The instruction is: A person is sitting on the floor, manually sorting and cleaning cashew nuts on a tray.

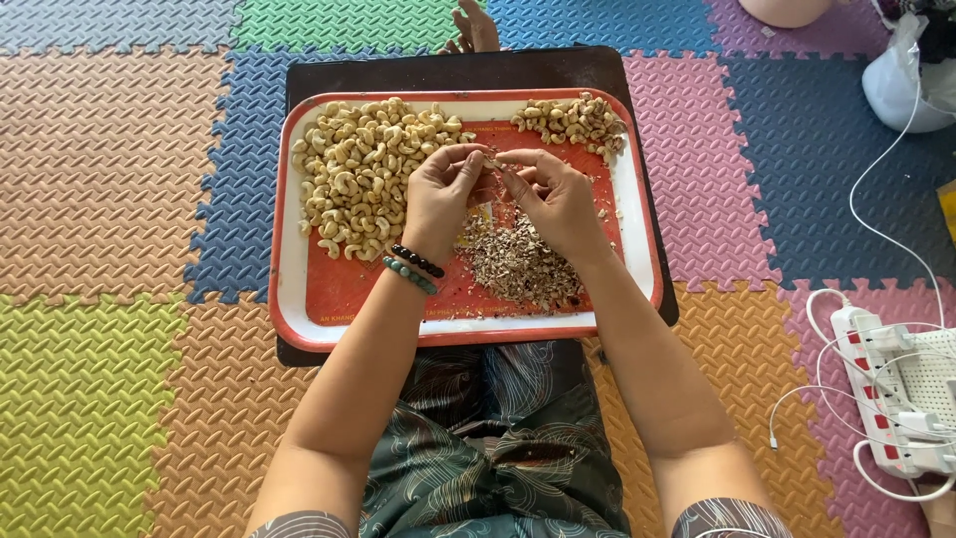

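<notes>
**Asha:** Head view first, biggest things down. Foam floor mat (110, 179) in coloured interlocking squares, then a dark board (438, 70) lying on it, then the red-rimmed tray (289, 309) on the board. What are the hands doing?

**Ben:** Both meet over the tray's middle. The left hand (438, 199), with bead bracelets (411, 267) at the wrist, pinches one cashew (490, 162) between thumb and fingertips. The right hand (558, 199) closes on the same nut from the other side; whether it also holds a small blade I cannot tell.

**Asha:** How to do it well, in your judgement?

**Ben:** Keep the nut above the heap of brown skins (518, 264) so scraps fall there, not into the large pale heap (363, 174) at the left. Light pressure, I'd say, since a kernel probably splits easily. The smaller heap (576, 122) sits in the far right corner, well apart from the pale one.

**Asha:** Any labels or packages?

**Ben:** Faint yellow lettering runs along the tray's red inner edges, near and far. At the right, a white power strip (876, 399) with red switches and white cables lies on the mat, and a white plastic bag (901, 90) sits near the top corner.
</notes>
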